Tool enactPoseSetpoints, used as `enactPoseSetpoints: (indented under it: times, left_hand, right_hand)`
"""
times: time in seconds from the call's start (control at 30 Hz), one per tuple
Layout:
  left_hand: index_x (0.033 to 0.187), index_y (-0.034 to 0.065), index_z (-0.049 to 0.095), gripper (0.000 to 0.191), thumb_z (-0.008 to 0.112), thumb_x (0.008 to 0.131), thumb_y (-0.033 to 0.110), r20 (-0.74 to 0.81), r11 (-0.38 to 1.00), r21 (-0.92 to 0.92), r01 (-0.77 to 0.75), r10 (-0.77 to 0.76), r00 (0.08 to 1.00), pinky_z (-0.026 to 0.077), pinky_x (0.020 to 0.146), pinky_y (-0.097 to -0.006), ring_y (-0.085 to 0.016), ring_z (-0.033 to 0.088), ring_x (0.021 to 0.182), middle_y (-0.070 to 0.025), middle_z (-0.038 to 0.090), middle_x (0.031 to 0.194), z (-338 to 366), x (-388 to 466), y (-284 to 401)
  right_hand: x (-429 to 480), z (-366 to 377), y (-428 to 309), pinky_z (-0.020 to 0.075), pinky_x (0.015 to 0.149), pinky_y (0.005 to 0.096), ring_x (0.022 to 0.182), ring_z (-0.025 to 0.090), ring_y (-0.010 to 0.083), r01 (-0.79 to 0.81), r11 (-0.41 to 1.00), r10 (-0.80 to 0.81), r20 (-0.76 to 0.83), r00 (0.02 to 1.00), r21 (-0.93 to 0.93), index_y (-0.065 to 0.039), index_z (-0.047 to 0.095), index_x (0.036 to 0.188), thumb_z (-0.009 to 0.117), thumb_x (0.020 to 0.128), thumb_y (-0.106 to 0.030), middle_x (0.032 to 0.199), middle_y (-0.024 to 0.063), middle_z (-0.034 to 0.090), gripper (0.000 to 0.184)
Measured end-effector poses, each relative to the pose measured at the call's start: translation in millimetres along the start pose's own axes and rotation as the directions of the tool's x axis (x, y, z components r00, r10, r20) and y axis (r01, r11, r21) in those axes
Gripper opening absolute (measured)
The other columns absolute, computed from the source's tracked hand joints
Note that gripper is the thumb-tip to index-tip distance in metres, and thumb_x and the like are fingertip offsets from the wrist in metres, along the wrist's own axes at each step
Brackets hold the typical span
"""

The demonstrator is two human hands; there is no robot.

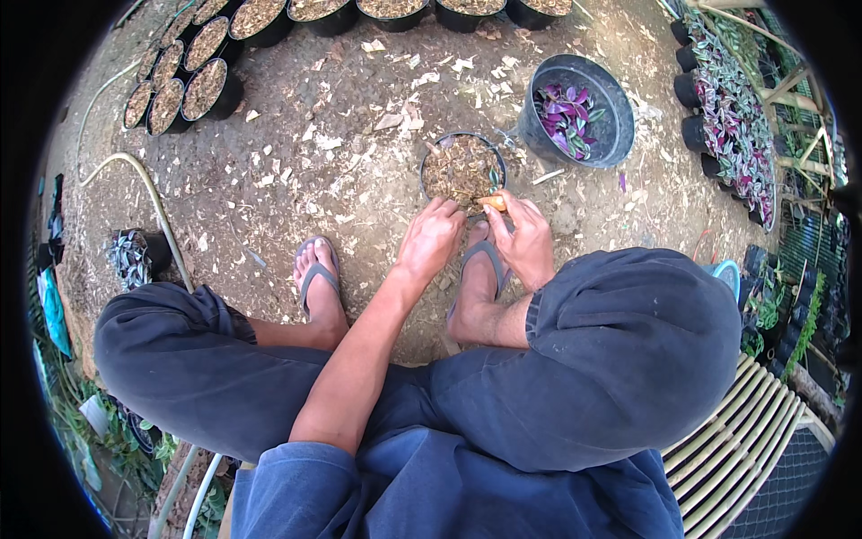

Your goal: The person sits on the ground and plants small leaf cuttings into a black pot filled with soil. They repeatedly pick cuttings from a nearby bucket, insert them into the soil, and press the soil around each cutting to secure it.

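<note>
A small black plant pot [465, 165] filled with brown, chip-like growing mix stands on the ground before me. My right hand [522, 232] is at its near right rim, with a short orange tapered piece [493, 202] between thumb and fingers; what it is exactly I cannot tell. Just beyond that piece, a small green-leaved cutting [495, 178] stands at the right side of the mix. My left hand [434, 229] rests at the near rim with its fingers curled down. Those fingertips are hidden, so anything in them is out of sight.
A larger black pot [609, 128] leans at the upper right, holding purple and green leafy cuttings [569, 121]. Several filled pots [205, 87] line the upper left and top. A hose [151, 182] curves along the left. Potted striped plants [734, 128] stand right, above a bamboo-slat bench [734, 438].
</note>
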State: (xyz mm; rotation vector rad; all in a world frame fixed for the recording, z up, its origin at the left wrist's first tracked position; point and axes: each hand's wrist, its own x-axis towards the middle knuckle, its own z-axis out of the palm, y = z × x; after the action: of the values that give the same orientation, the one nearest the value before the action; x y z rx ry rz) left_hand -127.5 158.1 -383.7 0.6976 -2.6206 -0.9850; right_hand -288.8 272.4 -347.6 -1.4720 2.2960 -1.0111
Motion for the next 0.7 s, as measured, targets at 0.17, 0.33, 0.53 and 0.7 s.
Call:
enactPoseSetpoints:
  times: [0.17,0.33,0.53,0.7]
  left_hand:
    - [0.1,0.0029,0.077,0.011,0.077,0.09,0.009,-0.024,0.999,-0.036,0.006,-0.007,1.0,0.057,0.087,-0.0438,-0.032,0.067,0.095,-0.0112,0.068,0.093,-2,0,0]
    - [0.099,0.0046,0.078,0.01,0.078,0.09,0.01,-0.049,0.997,-0.069,0.027,-0.031,0.998,0.058,0.087,-0.0432,-0.032,0.068,0.094,-0.0101,0.07,0.093,-5,0,3]
    - [0.096,0.0041,0.077,0.011,0.078,0.089,0.013,-0.019,0.995,-0.033,0.092,-0.093,0.995,0.058,0.085,-0.044,-0.031,0.068,0.096,-0.0108,0.071,0.095,-14,1,3]
    - [0.096,0.0043,0.077,0.01,0.078,0.089,0.012,-0.055,0.992,-0.061,0.114,-0.118,0.992,0.057,0.085,-0.0445,-0.033,0.068,0.094,-0.0117,0.072,0.095,-20,4,5]
  right_hand:
    - [1,-13,-10,0.0588,0.082,0.0429,0.092,0.075,0.034,-0.096,0.995,0.096,-0.017,0.995,0.027,0.004,0.073,0.123,0.079,0.097,-0.014,0.1,0.0194,0.076,0.032]
    - [-6,-26,-14,0.059,0.083,0.0391,0.093,0.076,0.0287,-0.17,0.984,0.173,-0.068,0.983,0.049,0.003,0.073,0.123,0.078,0.099,-0.012,0.102,0.0176,0.077,0.029]
    - [-44,-29,32,0.0573,0.093,0.0324,0.104,0.072,0.0161,-0.39,0.812,0.5,-0.172,0.849,0.435,0.001,0.065,0.136,0.071,0.107,-0.015,0.115,0.0078,0.076,0.034]
    - [-82,-36,102,0.0574,0.09,0.0342,0.1,0.072,0.0154,-0.683,0.546,0.812,-0.107,0.574,0.484,-0.001,0.068,0.135,0.07,0.108,-0.021,0.113,0.009,0.077,0.034]
